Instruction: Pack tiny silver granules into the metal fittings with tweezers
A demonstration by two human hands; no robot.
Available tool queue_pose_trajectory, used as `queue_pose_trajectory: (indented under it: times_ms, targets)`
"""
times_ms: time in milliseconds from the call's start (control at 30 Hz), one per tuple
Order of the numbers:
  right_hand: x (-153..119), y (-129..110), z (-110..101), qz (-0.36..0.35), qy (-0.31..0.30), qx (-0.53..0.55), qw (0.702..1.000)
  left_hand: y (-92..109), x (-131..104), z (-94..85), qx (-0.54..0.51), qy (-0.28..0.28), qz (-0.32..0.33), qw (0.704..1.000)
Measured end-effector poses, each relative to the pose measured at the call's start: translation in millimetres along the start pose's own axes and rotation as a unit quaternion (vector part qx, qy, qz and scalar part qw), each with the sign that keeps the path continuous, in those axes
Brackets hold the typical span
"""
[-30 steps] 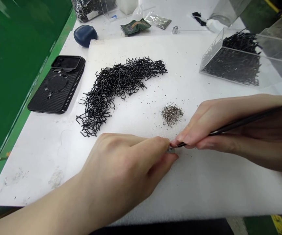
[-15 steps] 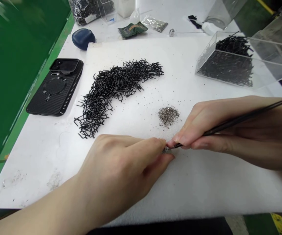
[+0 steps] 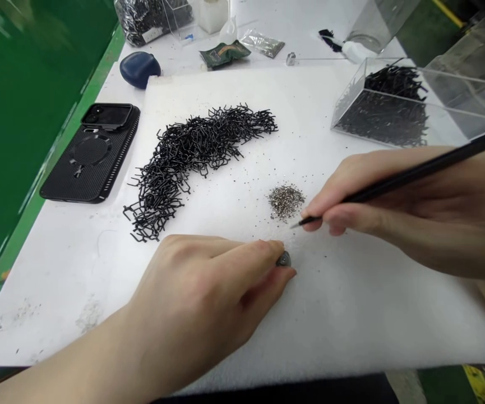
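Note:
My left hand (image 3: 208, 286) rests low on the white foam sheet (image 3: 225, 207), its thumb and index finger pinching a small round grey metal part (image 3: 284, 259). To the right, my right hand (image 3: 385, 207) holds a slim black pointed tool (image 3: 397, 182) like a pen. Its thin silver tip is just above the sheet, below a little pile of tiny shiny metal pieces (image 3: 285, 201), and apart from the grey part. A curved heap of bent black pieces (image 3: 195, 143) lies beyond my left hand.
A black phone (image 3: 91, 151) lies at the left, below a dark blue rounded object (image 3: 140, 69). At the right stands a clear box (image 3: 380, 118) of black pieces. Toward the back are a green packet (image 3: 225, 54), a clear bag (image 3: 263, 43) and a filled plastic bag (image 3: 141, 22).
My right hand has moved up, taking the tool tip off the grey metal part and toward the shiny pile. The grey part now shows more between my left fingers. The view has shifted slightly.

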State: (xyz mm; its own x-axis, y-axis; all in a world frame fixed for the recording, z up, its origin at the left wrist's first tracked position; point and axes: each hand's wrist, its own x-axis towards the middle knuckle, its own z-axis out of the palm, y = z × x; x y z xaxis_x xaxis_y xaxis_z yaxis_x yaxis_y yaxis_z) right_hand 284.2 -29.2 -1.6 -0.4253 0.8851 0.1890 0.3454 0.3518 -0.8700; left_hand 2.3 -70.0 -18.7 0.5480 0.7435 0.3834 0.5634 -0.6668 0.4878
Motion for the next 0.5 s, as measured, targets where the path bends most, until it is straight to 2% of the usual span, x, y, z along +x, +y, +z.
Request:
queue_pose_trajectory:
  times_ms: [67, 200, 233, 300, 333, 367, 500]
  targets:
    - [0.9, 1.0, 0.0, 0.003, 0.029, -0.032, 0.999, -0.7, 0.5, 0.4, -0.001, 0.001, 0.002, 1.0]
    - [2.5, 1.1, -1.4, 0.02, 0.042, -0.044, 0.998, 0.9, 2.1, -2.5, -0.016, -0.023, 0.009, 1.0]
    - [2.7, 1.0, -1.9, 0.021, 0.043, -0.045, 0.998, 1.2, 2.2, -2.9, -0.026, -0.007, 0.019, 0.999]
    - [3.0, 1.1, -2.4, 0.018, 0.039, -0.051, 0.998, 1.2, 1.6, -2.3, -0.01, -0.03, 0.006, 0.999]
    - [2.9, 1.4, -2.4, 0.017, 0.038, -0.053, 0.998, 0.9, 1.1, -1.4, -0.009, -0.003, 0.016, 1.0]
    - [2.9, 1.8, -2.1, 0.02, 0.039, -0.054, 0.998, 0.5, 0.5, -0.4, -0.005, 0.0, 0.022, 1.0]
    - [2.5, 3.9, -1.2, 0.023, 0.028, -0.047, 0.998, -0.8, -1.4, 1.9, 0.019, -0.012, 0.008, 1.0]
